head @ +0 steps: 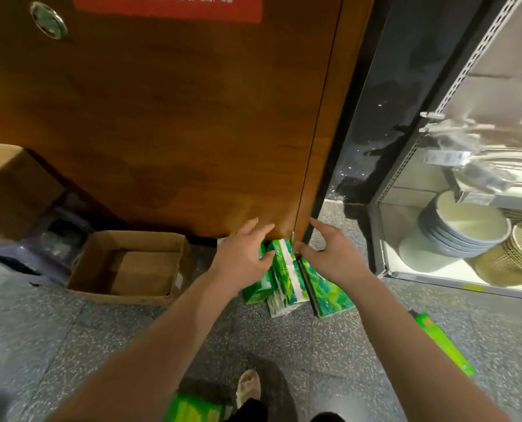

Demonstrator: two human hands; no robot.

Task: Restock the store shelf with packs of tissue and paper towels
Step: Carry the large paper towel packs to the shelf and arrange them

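Both hands, left (241, 254) & right (329, 254), fingers spread, are flanking the packs (287, 278) standing on the floor, long axes running away twd the door, neither nearer.

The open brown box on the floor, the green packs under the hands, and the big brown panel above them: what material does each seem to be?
The open brown box looks like matte corrugated cardboard, with raw folded flaps. The green patterned packs seem wrapped in glossy plastic film that catches light. The big brown panel looks like wood or wood-grain laminate, smooth and semi-gloss; which one I cannot tell.
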